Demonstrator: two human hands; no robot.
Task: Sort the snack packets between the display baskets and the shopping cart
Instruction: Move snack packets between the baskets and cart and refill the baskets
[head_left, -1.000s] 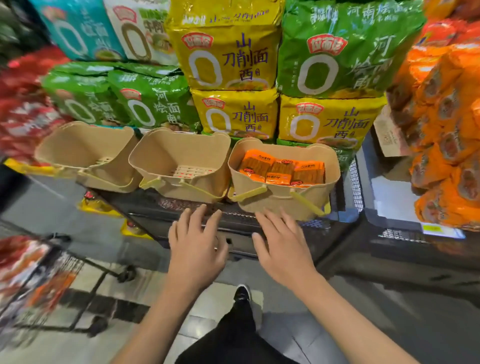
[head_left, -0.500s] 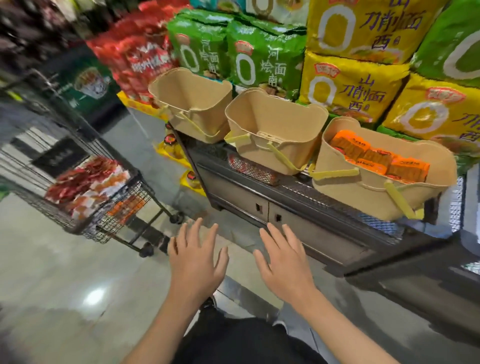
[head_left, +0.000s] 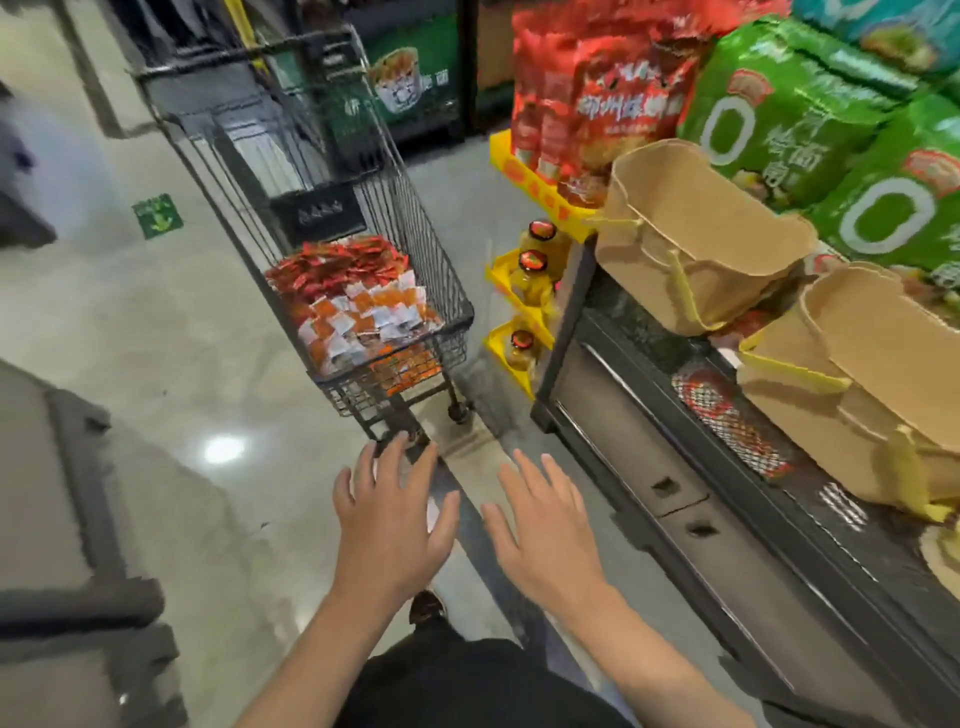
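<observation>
Dark shelf (head_left: 691, 499) with two tan baskets (head_left: 696, 234); wire cart (head_left: 363, 291) on polished floor (head_left: 156, 338).

Two tan, soft-sided display baskets with yellow handles sit on the dark shelf, one further back (head_left: 696, 234) and one nearer (head_left: 857, 384). One black wire shopping cart (head_left: 332, 171) stands in the aisle. Its heap of small red, orange and white snack packets (head_left: 358, 301) is too many to count. Three red-capped yellow bottles (head_left: 535, 260) show. Two bare hands, left (head_left: 389, 525) and right (head_left: 545, 535).
</observation>
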